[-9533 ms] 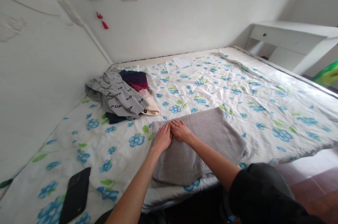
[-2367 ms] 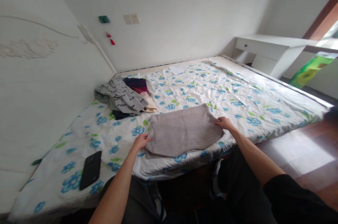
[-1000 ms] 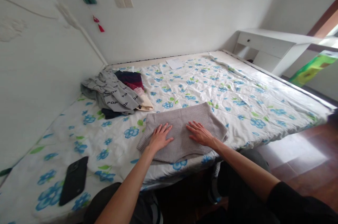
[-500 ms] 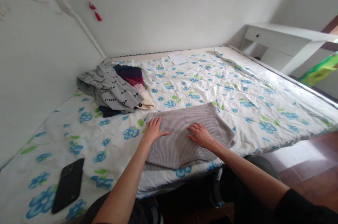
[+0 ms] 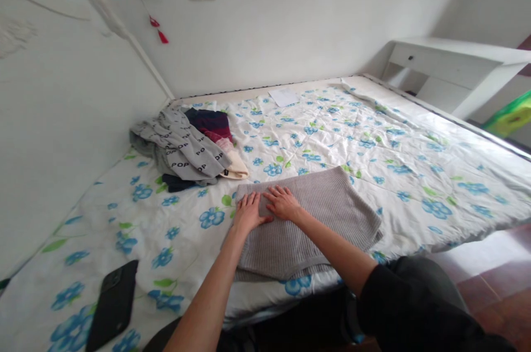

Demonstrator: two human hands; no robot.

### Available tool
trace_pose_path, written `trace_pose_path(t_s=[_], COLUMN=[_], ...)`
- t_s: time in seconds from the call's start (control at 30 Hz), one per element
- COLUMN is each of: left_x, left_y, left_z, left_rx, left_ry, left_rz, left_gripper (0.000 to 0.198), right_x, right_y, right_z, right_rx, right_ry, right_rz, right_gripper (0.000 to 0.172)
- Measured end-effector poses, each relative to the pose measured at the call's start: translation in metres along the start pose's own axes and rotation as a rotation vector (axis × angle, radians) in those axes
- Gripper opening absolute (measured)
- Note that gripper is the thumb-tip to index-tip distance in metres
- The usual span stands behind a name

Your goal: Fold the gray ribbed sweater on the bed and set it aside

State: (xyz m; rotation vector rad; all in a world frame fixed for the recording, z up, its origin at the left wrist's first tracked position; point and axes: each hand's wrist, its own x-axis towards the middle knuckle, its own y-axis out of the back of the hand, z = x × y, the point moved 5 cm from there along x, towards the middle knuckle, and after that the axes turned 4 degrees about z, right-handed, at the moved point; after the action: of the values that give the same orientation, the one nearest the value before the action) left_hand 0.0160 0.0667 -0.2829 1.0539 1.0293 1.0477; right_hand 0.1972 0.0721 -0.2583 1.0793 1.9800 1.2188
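two hands are seen: the left hand (image 5: 249,215) and the right hand (image 5: 282,202) are laid flat and open, close side by side, on one folded grey knit sweater (image 5: 319,230), and nothing is gripped. the sweater is lying on one flowered quilt (image 5: 415,175), with one black phone (image 5: 112,305) and one pile of clothes (image 5: 182,147) to the left, and one sheet of paper (image 5: 284,97) far ahead

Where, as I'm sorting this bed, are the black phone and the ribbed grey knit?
black phone (image 5: 112,305): head view, on its back face.
ribbed grey knit (image 5: 274,252): head view, on the folded fabric near its middle.
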Motion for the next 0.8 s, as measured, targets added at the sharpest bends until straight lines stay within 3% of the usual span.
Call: trace_pose_path(t_s=[0.1, 0.2, 0.4, 0.5, 0.63, 0.73, 0.8], left_x=[0.002, 0.001, -0.002, -0.002, -0.003, -0.006, -0.008], left_y=[0.001, 0.004, 0.008, 0.008, 0.010, 0.014, 0.016], left_z=[0.000, 0.002, 0.003, 0.003, 0.006, 0.011, 0.013], left_rx=[0.006, 0.009, 0.005, 0.003, 0.025, 0.067, 0.100], left_ry=[0.014, 0.026, 0.031, 0.032, 0.037, 0.036, 0.043], left_rz=[-0.007, -0.024, -0.028, -0.020, -0.044, -0.050, -0.055], left_gripper=[0.126, 0.127, 0.126, 0.123, 0.122, 0.120, 0.118], right_x=[-0.014, -0.037, -0.096, -0.123, -0.135, -0.124, -0.114], right_y=[0.007, 0.021, 0.054, 0.064, 0.066, 0.069, 0.074], right_z=[0.035, 0.088, 0.199, 0.243, 0.273, 0.280, 0.289], right_rx=[0.002, -0.016, -0.094, -0.103, -0.032, 0.064, 0.124], right_ry=[-0.054, -0.132, -0.306, -0.413, -0.483, -0.450, -0.511], right_rz=[0.054, 0.078, 0.033, 0.006, 0.087, 0.243, 0.373], right_gripper=[0.072, 0.074, 0.079, 0.079, 0.074, 0.061, 0.053])
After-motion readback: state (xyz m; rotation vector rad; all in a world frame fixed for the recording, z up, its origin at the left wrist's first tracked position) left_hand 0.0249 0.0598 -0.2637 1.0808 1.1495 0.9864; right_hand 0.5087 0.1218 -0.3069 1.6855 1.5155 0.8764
